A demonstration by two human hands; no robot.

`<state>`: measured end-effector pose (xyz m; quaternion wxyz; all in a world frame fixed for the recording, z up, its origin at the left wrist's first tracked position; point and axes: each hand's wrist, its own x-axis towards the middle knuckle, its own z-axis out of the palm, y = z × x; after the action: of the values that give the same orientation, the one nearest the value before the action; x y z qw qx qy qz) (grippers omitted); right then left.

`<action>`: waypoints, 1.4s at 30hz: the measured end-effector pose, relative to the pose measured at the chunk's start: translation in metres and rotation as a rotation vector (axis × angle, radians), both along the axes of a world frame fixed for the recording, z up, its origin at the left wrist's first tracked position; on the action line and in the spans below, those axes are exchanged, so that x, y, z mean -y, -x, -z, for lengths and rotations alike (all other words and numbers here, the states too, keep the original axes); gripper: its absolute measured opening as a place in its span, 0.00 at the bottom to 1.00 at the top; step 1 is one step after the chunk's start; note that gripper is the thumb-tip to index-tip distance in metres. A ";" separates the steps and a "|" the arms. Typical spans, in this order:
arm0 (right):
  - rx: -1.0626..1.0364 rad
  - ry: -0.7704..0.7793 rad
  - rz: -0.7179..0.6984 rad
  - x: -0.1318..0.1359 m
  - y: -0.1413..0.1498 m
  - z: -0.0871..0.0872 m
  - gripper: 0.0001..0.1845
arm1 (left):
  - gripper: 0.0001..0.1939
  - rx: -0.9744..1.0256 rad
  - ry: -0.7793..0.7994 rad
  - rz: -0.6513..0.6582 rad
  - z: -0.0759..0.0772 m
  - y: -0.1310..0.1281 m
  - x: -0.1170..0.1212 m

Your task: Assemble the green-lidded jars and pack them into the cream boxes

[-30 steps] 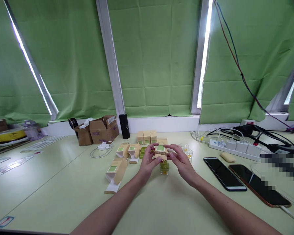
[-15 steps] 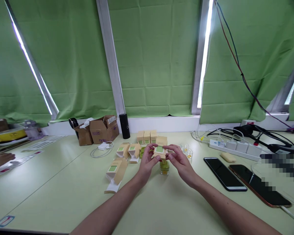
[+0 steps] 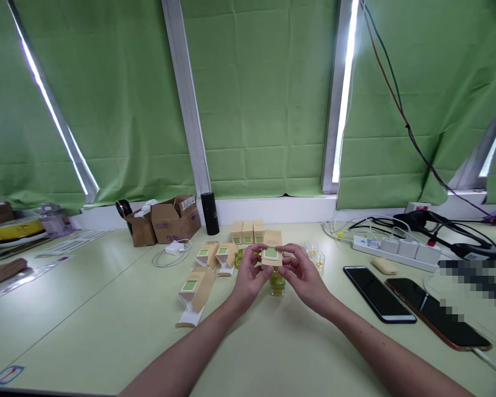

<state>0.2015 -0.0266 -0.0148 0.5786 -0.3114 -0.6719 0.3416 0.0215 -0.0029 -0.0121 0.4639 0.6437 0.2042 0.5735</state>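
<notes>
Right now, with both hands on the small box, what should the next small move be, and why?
Probably a slight lift of the small box: the left hand and right hand hold it, and in this view the green-topped jar appears just below, so lowering it there might knock the jar.

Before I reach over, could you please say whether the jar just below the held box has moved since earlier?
No: judged against the white-edged phone to its right, the jar stands in the same spot.
</notes>
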 end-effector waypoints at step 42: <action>-0.033 0.008 -0.005 0.001 0.000 -0.003 0.19 | 0.21 -0.103 -0.064 -0.114 -0.003 0.004 0.005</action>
<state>0.2011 -0.0279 -0.0114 0.5875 -0.3064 -0.6618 0.3507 0.0176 -0.0077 -0.0093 0.3987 0.6740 0.2457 0.5713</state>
